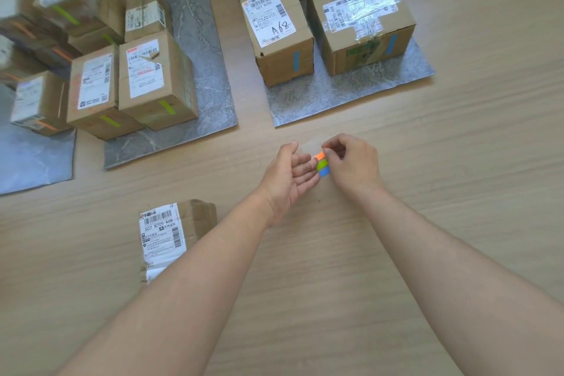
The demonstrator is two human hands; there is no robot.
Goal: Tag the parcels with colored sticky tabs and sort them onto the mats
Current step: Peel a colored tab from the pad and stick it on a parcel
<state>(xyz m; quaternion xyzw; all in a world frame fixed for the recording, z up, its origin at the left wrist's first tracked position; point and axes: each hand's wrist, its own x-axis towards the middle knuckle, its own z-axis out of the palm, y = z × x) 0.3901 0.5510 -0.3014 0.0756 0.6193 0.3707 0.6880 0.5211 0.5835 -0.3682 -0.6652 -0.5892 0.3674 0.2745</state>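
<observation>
Three grey mats lie out: the left mat (36,156), middle mat (198,40) and right mat (335,94). One untagged parcel (164,238) sits off them. Two blue-tagged parcels front the right mat, the A68 parcel (280,40) and the taped parcel (363,24); the other stacks are too blurred or cropped to count. There are three sticky tabs: one orange tab (319,156), one green tab (322,164), one blue tab (324,172).

Left grip (290,175) lies palm-up and relaxed; right grip (354,162) pinches the tabs (323,165).
</observation>
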